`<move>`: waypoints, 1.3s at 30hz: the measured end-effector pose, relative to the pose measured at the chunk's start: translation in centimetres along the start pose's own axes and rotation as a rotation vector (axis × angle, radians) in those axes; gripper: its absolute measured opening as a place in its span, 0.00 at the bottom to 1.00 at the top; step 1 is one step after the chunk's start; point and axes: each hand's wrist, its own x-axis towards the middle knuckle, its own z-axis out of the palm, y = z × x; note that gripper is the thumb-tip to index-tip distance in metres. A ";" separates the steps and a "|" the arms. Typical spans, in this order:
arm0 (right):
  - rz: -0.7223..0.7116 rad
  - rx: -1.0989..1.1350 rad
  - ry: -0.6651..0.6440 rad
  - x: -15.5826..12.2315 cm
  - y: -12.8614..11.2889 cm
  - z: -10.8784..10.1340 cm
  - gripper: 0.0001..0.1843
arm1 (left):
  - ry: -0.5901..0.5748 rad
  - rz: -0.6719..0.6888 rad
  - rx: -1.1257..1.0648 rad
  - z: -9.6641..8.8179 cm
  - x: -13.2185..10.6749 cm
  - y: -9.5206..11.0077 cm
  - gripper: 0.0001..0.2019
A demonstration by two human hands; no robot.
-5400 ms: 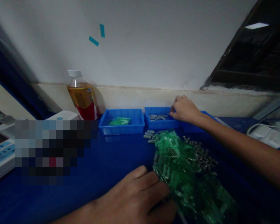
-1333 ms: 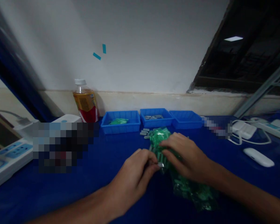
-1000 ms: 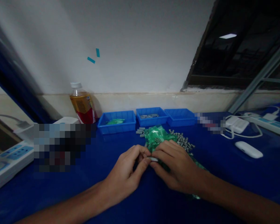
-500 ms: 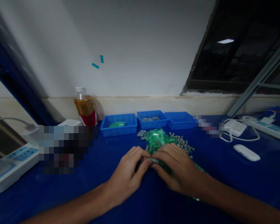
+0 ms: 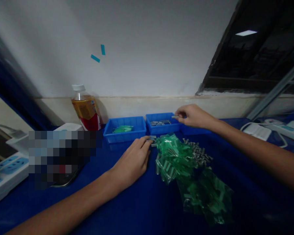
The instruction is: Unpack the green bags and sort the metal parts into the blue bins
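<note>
My right hand is closed in a pinch on a small grey metal tube, raised at the right rim of the middle blue tray. On the table, my left hand has its fingers together at several similar grey tubes; its fingertips pinch at one, with the thumb mostly hidden. Beside it lies a heap of green plastic bags holding slim pieces. A pile of grey screws sits to the right of the heap. Grey metal pieces lie inside the middle tray.
The left blue tray holds green pieces. A third blue tray is partly behind my right forearm. A bottle stands by the wall. Power strips lie on both sides, with a white adapter at right.
My hands were together in front of the green bags and have parted. The right went up and forward to the middle tray with a tube; the left moved forward to the loose tubes.
</note>
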 end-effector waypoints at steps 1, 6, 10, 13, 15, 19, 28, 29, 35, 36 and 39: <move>-0.009 -0.038 -0.076 1.1 0.5 0.3 0.10 | -0.022 0.003 0.034 0.4 0.2 -0.1 0.19; -0.067 -0.163 -0.242 5.4 0.9 2.0 0.10 | -0.065 -0.075 0.083 0.7 0.0 0.3 0.16; -0.102 -0.199 -0.340 7.3 0.5 3.0 0.12 | -0.083 -0.129 0.040 0.2 -0.2 0.5 0.12; -0.105 -0.208 -0.393 7.7 0.2 3.6 0.11 | -0.079 -0.137 0.020 0.1 -0.2 0.5 0.10; -0.103 -0.207 -0.398 7.6 0.0 4.0 0.11 | -0.068 -0.137 0.010 0.2 -0.1 0.4 0.09; -0.101 -0.213 -0.388 7.5 0.1 4.5 0.09 | -0.047 -0.142 -0.015 0.2 -0.1 0.3 0.06; -0.029 -0.128 -0.051 3.8 -2.1 2.6 0.10 | 0.144 -0.119 -0.244 0.1 -0.3 0.0 0.04; -0.025 -0.014 0.110 2.1 -3.1 2.5 0.11 | 0.163 -0.092 -0.280 0.0 -0.4 0.1 0.04; -0.395 0.213 0.410 -7.6 -9.2 4.4 0.13 | 0.203 0.067 -0.426 -0.3 -0.7 0.7 0.07; -0.415 0.194 0.412 -8.3 -9.6 4.8 0.15 | 0.196 0.100 -0.435 -0.4 -0.7 0.8 0.08; -0.410 0.191 0.438 -8.5 -10.0 5.5 0.15 | 0.158 0.170 -0.444 -0.5 -0.7 0.9 0.09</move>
